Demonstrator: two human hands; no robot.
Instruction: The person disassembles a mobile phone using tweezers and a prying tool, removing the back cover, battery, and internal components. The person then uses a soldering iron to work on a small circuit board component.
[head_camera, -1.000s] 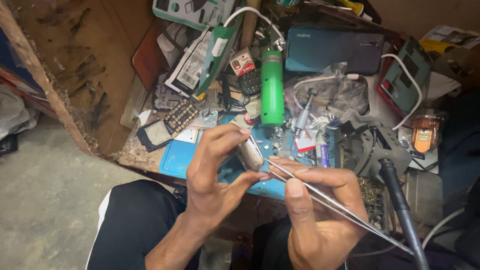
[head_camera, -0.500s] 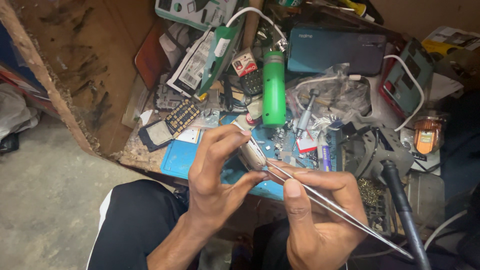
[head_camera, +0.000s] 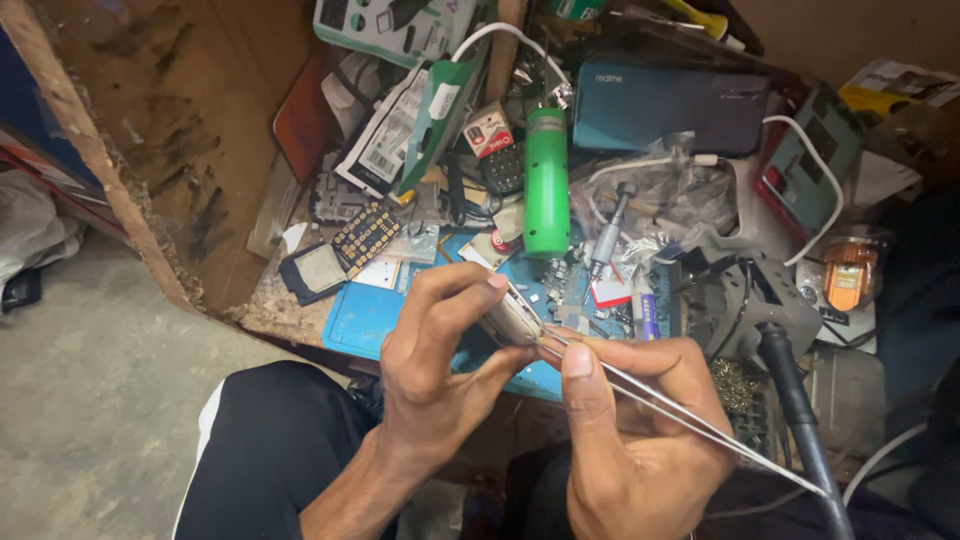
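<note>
At the far left a worn wooden panel (head_camera: 150, 130) slants beside the cluttered desk (head_camera: 270, 310). On the desk's left side lie a small dark square part (head_camera: 313, 271) and a phone keypad (head_camera: 366, 238) with yellowish keys. Behind them lean a flat white package with black bars (head_camera: 385, 135) and a green pointed package (head_camera: 440, 110). A blue mat (head_camera: 365, 320) covers the near edge.

The left hand (head_camera: 440, 370) pinches a small silvery phone part (head_camera: 510, 320) between thumb and fingers, just above the mat. A small red and white label (head_camera: 487, 130) sits left of an upright-lying green cylinder (head_camera: 546, 182).

The right hand (head_camera: 630, 440) is closed around thin metal tweezers (head_camera: 680, 410), whose tips touch the phone part. Farther right lie a teal phone box (head_camera: 670, 105), a crumpled clear bag (head_camera: 670, 200) and an orange round container (head_camera: 848, 275).
</note>
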